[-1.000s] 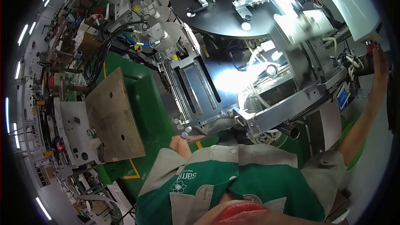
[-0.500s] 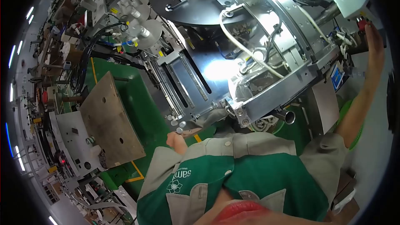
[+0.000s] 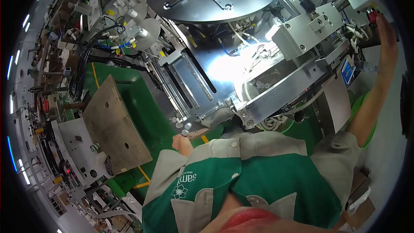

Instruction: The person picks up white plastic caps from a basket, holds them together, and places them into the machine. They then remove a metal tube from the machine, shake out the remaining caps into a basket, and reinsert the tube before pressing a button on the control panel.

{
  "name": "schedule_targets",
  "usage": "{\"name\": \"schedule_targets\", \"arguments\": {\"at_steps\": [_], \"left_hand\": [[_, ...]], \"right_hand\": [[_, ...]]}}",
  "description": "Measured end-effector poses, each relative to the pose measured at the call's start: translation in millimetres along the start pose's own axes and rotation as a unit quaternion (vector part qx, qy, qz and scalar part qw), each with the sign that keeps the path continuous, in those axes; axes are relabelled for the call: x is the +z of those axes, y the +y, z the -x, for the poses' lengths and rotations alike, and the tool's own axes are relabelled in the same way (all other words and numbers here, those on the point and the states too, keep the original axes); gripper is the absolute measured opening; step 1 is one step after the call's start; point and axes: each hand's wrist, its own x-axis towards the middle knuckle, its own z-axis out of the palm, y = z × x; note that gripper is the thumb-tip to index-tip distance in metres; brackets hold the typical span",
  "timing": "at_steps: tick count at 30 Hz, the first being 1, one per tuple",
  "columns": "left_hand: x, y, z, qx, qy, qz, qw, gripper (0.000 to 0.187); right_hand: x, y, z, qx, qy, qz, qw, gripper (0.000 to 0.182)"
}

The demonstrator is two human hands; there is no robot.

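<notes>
My left hand (image 3: 183,143) is beside small round metal knobs (image 3: 186,129) at the front edge of the machine; its fingers are too small and partly hidden to read. On the far right my right hand (image 3: 387,32) is raised, its fingertips at a red knob (image 3: 371,16); whether they grip it is unclear. Between the hands stands the machine, with a black round plate (image 3: 202,11) bearing metal fixtures. A light metal block (image 3: 297,36) is above a metal beam (image 3: 280,92), to the right of a brightly lit spot.
A brown board with holes (image 3: 114,125) stands at the left above the green floor (image 3: 140,103). A white panel (image 3: 337,103) and a blue-framed card (image 3: 347,70) hang at the right. Black cables (image 3: 88,56) run along the machine's left side.
The light metal block now shows above the beam, where a looping white hose and a slotted bracket were. Fixtures on the black plate show in different positions. Both hands look nearly unmoved.
</notes>
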Motion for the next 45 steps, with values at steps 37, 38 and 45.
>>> {"name": "schedule_targets", "arguments": {"at_steps": [37,38,45], "left_hand": [[-3.5,9.7,-5.6,-0.061,-0.033,-0.073,0.995,0.023],[-4.9,9.5,-4.5,-0.050,-0.035,-0.081,0.995,0.024],[-13.2,6.0,16.8,0.029,0.000,0.002,1.000,0.026]], "right_hand": [[-12.1,18.7,-9.5,-0.061,-0.057,0.082,0.993,0.039],[-12.9,19.4,-9.7,-0.063,-0.058,0.081,0.993,0.038],[-10.5,13.2,-4.7,-0.091,-0.055,0.065,0.992,0.034]]}}
